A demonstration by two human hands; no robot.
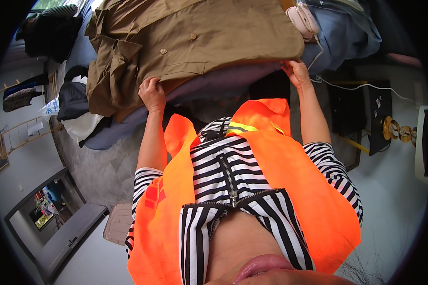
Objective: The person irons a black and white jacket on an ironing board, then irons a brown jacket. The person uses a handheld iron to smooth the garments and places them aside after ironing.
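A brown button-front jacket [228,35] lies spread out in front of me, with two round buttons and a flap pocket showing. Its near edge is between my hands. My left hand [152,95] grips that edge left of the pocket flap, its thumb hidden beneath the cloth. At the jacket's right corner, my right hand [297,74] pinches the edge between thumb and fingers. Gathered folds, apparently a sleeve [117,67], lie to the left. Beneath the jacket, a bluish-purple cloth surface [221,81] shows along the near side.
A pink-and-white handheld appliance [303,21], perhaps a garment steamer, sits by the jacket's right edge; its white cord [319,53] trails down to the right. Blue fabric [337,35] lies beside it. Black and white clothes [76,103] hang at left. A black table [379,117] stands at right.
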